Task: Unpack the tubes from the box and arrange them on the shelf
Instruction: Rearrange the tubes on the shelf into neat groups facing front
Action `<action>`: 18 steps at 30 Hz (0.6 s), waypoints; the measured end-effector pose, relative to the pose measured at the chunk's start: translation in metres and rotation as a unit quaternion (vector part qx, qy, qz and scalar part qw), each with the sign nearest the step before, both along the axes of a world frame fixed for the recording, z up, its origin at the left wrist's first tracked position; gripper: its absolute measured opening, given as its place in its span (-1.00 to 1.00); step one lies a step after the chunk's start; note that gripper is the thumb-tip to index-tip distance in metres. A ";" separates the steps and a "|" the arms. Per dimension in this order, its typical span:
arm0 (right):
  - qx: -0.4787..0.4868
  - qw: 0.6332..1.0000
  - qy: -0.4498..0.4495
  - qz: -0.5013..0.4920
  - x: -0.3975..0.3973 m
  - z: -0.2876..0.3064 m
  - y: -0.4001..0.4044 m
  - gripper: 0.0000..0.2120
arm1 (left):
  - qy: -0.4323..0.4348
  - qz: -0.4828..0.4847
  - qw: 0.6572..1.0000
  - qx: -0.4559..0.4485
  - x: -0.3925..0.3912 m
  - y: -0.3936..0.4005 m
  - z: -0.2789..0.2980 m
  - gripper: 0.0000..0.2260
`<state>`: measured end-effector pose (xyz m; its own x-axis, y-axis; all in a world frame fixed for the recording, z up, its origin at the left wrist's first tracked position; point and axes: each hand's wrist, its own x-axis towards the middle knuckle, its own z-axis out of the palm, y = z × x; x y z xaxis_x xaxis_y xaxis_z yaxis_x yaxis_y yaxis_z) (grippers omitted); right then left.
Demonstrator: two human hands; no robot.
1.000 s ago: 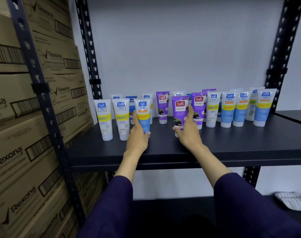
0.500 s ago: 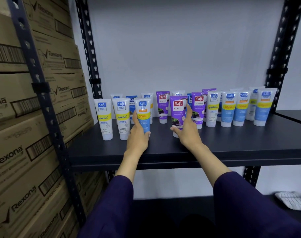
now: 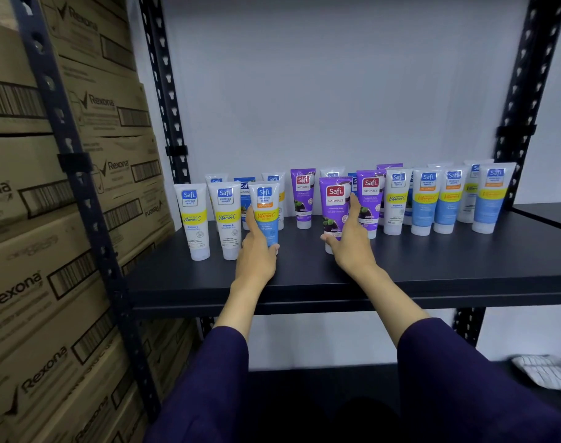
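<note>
Several Safi tubes stand cap-down in two rows on the dark shelf [image 3: 432, 266]. My left hand [image 3: 256, 251] grips a blue and yellow Vitamin C tube [image 3: 265, 212] in the front row, thumb on its right side near the base. My right hand [image 3: 349, 241] holds a purple Naturals tube [image 3: 335, 206], with fingers up its right side and the thumb at its lower left. Both tubes stand upright on the shelf. Two white Vitamin C tubes [image 3: 193, 219] stand left of my left hand. The box is out of view.
Stacked Rexona cartons [image 3: 49, 282] fill the rack to the left, behind a dark upright post [image 3: 81, 203]. More blue and white tubes [image 3: 448, 199] line the shelf to the right. A white cloth [image 3: 544, 370] lies on the lower shelf at right.
My right hand has slid the purple tube slightly leftward along the front row. My left hand has stayed on the blue tube.
</note>
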<state>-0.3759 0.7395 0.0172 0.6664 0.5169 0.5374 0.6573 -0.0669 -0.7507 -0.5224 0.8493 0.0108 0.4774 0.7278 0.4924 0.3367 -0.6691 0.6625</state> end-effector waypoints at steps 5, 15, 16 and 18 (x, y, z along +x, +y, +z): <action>0.000 1.000 0.000 0.004 0.001 0.000 0.001 -0.08 | -0.001 -0.002 1.000 -0.005 0.000 0.000 0.001 -0.15; 0.000 1.000 0.001 0.002 0.001 -0.001 0.000 -0.08 | 0.002 0.002 1.000 -0.009 0.001 0.000 0.000 -0.14; 0.000 1.000 -0.002 -0.001 0.000 -0.001 0.000 -0.08 | -0.003 0.001 1.000 -0.010 0.000 0.000 0.000 -0.14; 0.003 1.000 -0.013 -0.012 -0.001 -0.001 0.000 -0.08 | -0.016 0.004 1.000 -0.011 0.001 -0.004 0.001 -0.15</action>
<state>-0.3769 0.7395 0.0160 0.6649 0.4966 0.5579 0.6745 -0.0783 -0.7341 -0.5218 0.8452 0.0113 0.4548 0.7430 0.4911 0.3206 -0.6510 0.6880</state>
